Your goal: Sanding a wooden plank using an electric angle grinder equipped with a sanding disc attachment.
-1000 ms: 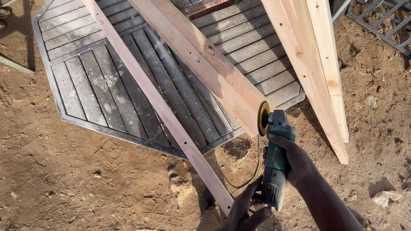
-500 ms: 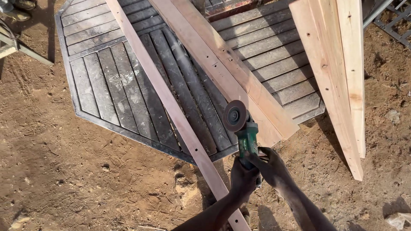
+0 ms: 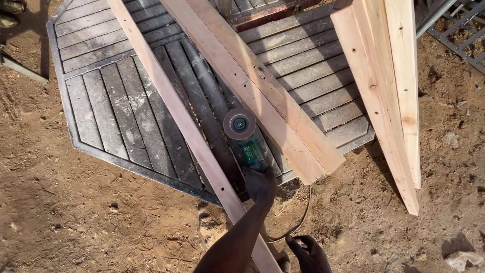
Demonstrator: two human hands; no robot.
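My left hand [image 3: 260,184] grips the rear of a green angle grinder [image 3: 251,149]. The grinder lies on the grey slatted tabletop [image 3: 116,108] with its round disc [image 3: 239,124] facing up. It sits in the gap between a long thin wooden batten [image 3: 177,119] and a wide pale plank [image 3: 262,88]. The grinder's dark cord [image 3: 302,215] loops down over the dirt toward my right hand [image 3: 308,254]. That hand hangs low at the bottom edge, off the tool; its fingers are not clear.
A pair of joined pale boards [image 3: 389,96] leans over the tabletop's right side. The octagonal tabletop rests on reddish dirt [image 3: 65,212]. A metal grate [image 3: 462,30] lies at the top right, and a metal bar [image 3: 20,65] at the left.
The grinder has moved from the plank's end to the tabletop, between batten and plank, disc now up. My right hand has let go of it and dropped back; the left hand now holds it.
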